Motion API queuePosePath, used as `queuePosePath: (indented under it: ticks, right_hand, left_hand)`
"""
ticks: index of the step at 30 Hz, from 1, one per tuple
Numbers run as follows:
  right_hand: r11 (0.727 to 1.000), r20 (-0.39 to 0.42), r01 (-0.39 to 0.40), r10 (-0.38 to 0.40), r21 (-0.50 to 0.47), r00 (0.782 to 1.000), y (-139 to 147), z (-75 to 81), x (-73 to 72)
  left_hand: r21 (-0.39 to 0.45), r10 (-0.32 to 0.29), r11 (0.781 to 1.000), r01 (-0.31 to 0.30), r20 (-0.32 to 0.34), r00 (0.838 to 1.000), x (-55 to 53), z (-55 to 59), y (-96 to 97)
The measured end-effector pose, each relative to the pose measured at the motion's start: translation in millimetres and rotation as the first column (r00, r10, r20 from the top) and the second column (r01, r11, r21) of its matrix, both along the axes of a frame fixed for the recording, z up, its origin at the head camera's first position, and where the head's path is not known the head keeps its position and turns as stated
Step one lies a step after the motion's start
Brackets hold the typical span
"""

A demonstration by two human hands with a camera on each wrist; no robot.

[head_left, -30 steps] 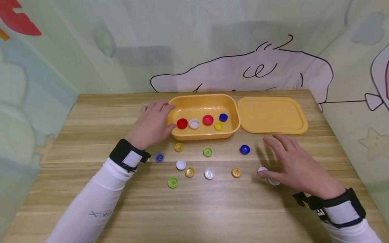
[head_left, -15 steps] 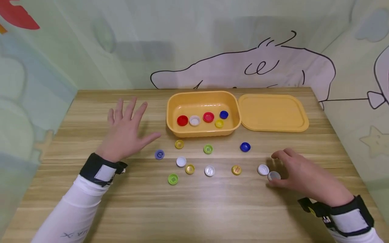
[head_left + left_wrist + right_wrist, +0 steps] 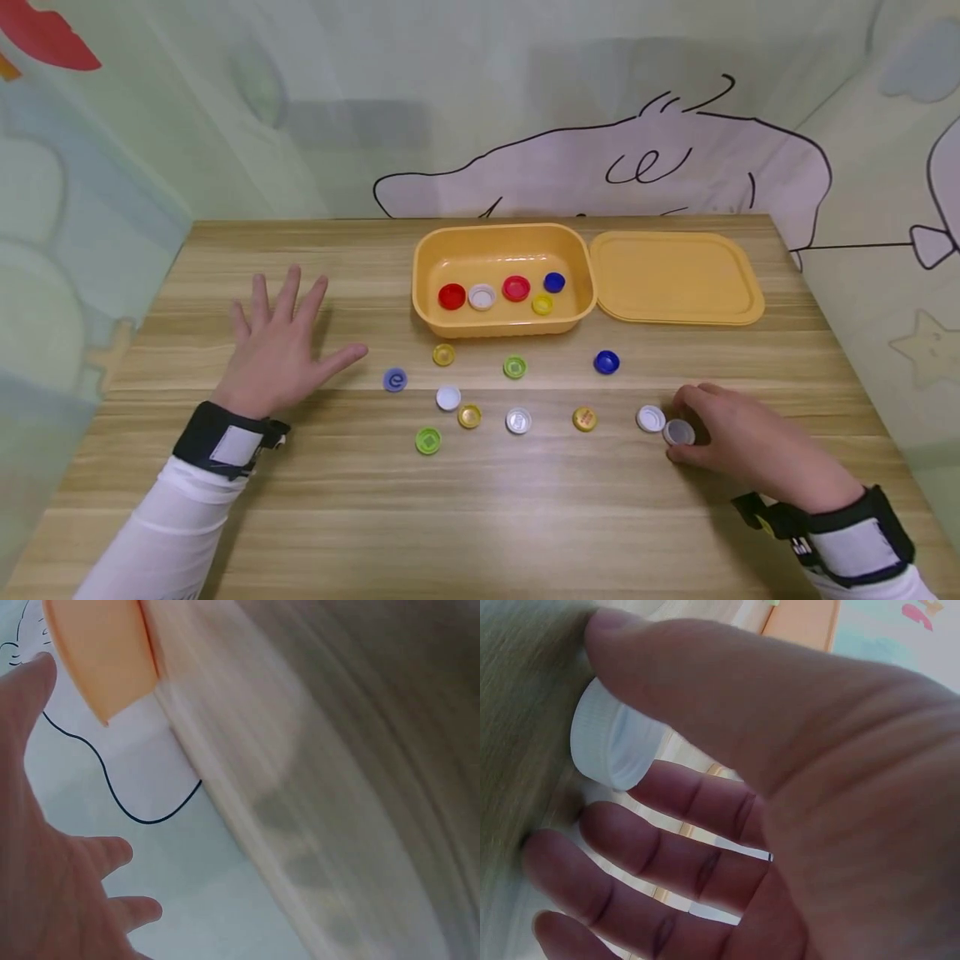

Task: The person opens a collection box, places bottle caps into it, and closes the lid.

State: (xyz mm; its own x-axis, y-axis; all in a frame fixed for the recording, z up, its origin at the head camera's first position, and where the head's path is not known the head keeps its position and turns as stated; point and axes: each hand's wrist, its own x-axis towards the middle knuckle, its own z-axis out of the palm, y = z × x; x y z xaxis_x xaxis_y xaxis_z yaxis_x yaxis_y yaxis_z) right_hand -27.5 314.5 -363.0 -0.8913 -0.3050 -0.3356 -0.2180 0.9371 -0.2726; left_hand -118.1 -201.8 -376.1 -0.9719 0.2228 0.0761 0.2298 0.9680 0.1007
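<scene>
My right hand [image 3: 750, 437] has its thumb and forefinger curled round a white bottle cap [image 3: 678, 432]. The ribbed side of that cap [image 3: 596, 735] shows in the right wrist view, with the thumb [image 3: 697, 675] partly over it. Another white bottle cap [image 3: 650, 418] lies right beside it. My left hand [image 3: 270, 362] is spread at the left, fingers straight, holding nothing. A purple-blue cap [image 3: 395, 380] lies nearest to its thumb.
A yellow box [image 3: 504, 328] at the back holds several red, white, blue and yellow caps. Its flat yellow lid [image 3: 677, 277] lies to the right. Several loose caps, such as a green one [image 3: 428, 441] and a blue one [image 3: 607, 362], are scattered in front.
My left hand has moved left and nearer, away from the box, with fingers spread. My right hand has come down and nearer, and its fingers have drawn in round the right-hand white cap.
</scene>
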Motion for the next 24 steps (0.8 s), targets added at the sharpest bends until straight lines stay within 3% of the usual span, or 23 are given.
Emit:
queuePosePath:
  ticks: [13,18,24]
  right_hand:
    - [1.000,0.045,-0.003,0.002,0.017,0.999,-3.4,-0.1,-2.2]
    - [1.000,-0.006,-0.026,0.026,-0.004,1.000,-1.3,9.7,-5.6]
    - [0.997,-0.095,-0.073,0.075,0.021,0.993,-4.4,33.6,-17.1]
  left_hand:
    - [-0.016,0.027,1.000,-0.026,0.045,0.999,3.8,-11.3,-3.5]
    - [-0.014,0.024,1.000,-0.024,0.048,0.999,5.6,-15.1,-4.0]
    - [-0.016,0.018,1.000,-0.017,0.047,0.999,8.6,-16.9,-3.9]
